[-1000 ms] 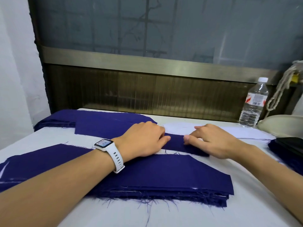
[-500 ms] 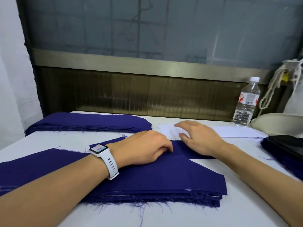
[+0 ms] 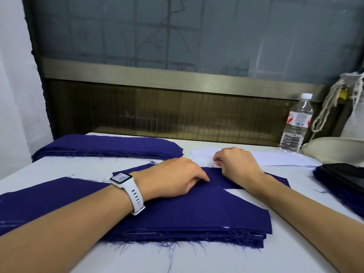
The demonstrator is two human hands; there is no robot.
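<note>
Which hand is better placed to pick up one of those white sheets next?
Right. The right hand has its curled fingers at the near edge of the white sheets, while the left hand rests on the purple piece, farther from them.

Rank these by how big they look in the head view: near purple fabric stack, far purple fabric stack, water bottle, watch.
1. near purple fabric stack
2. far purple fabric stack; it lies farther from the camera, so which stack is truly larger is unsure
3. water bottle
4. watch
</note>
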